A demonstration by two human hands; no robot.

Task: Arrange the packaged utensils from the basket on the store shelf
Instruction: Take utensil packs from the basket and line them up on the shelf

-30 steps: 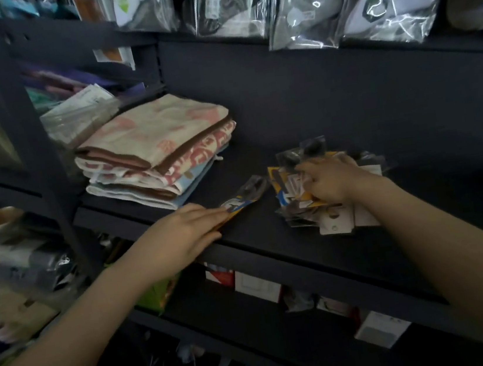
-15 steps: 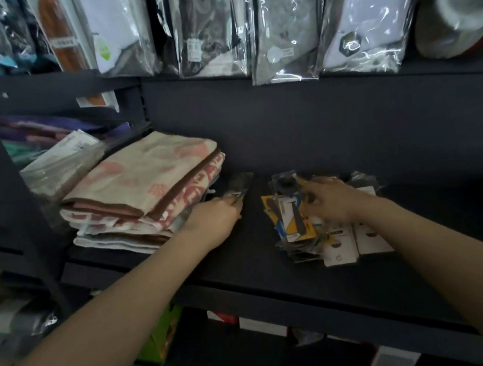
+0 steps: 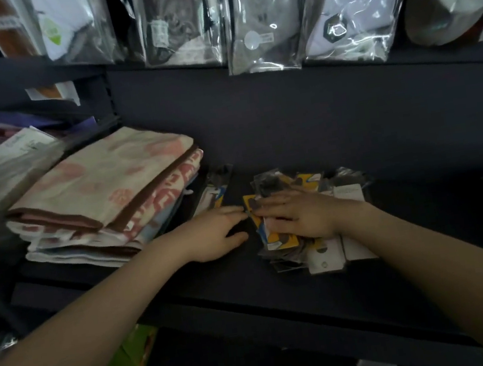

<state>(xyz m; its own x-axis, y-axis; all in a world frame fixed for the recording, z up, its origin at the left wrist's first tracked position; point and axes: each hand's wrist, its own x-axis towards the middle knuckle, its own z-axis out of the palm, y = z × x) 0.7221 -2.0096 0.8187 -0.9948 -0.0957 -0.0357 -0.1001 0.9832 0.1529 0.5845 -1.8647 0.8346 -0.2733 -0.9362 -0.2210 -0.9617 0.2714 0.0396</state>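
On the dark shelf [image 3: 370,282], the right hand [image 3: 297,217] presses flat-fingered on the utensil-pack pile [image 3: 281,239] while the left hand [image 3: 216,232], fingers relaxed and empty, rests beside it; squaring appears underway, then fetching another pack.

Cream-pink patterned towels [image 3: 106,194]; yellow-blue utensil packs [image 3: 278,236]; dark shelf [image 3: 216,281].

Dim dark shelving unit [image 3: 288,127] with plastic-bagged goods [image 3: 259,27] hanging above.
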